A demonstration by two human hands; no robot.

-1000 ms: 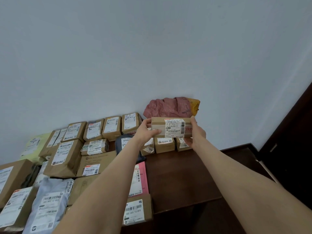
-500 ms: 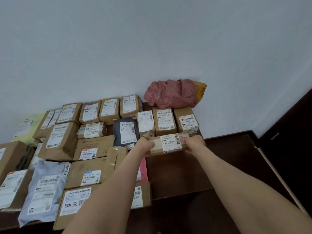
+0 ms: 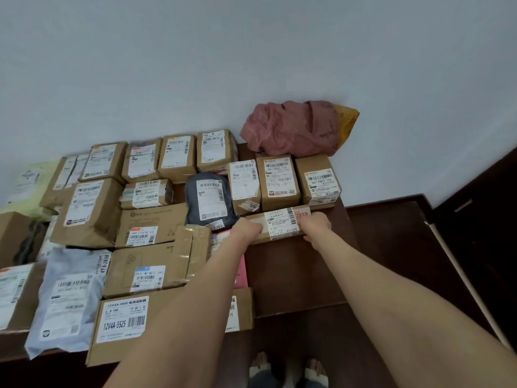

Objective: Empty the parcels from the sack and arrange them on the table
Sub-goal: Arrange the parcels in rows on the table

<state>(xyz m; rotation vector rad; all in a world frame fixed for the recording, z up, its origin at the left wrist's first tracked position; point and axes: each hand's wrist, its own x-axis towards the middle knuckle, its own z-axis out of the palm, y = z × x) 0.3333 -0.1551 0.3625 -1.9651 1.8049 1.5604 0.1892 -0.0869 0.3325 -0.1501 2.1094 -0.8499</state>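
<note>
Left hand [image 3: 247,229] and right hand [image 3: 316,225] clasp a long parcel [image 3: 279,224] by its ends; it should settle flush against the boxes [image 3: 278,179] at 12 o'clock, label up.

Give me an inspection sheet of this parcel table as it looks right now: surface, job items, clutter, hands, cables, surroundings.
Surface: dark wooden table, left and back covered with parcels, right front bare.
Job's things: long brown parcel held level, low in front of a row of three labelled boxes; crumpled pink sack against the wall.
Clutter: yellow bag behind the sack.
Hands: left hand grips the parcel's left end, right hand its right end.
Cables: nothing seen.
Surroundings: white wall, dark floor, the person's feet below.
</note>
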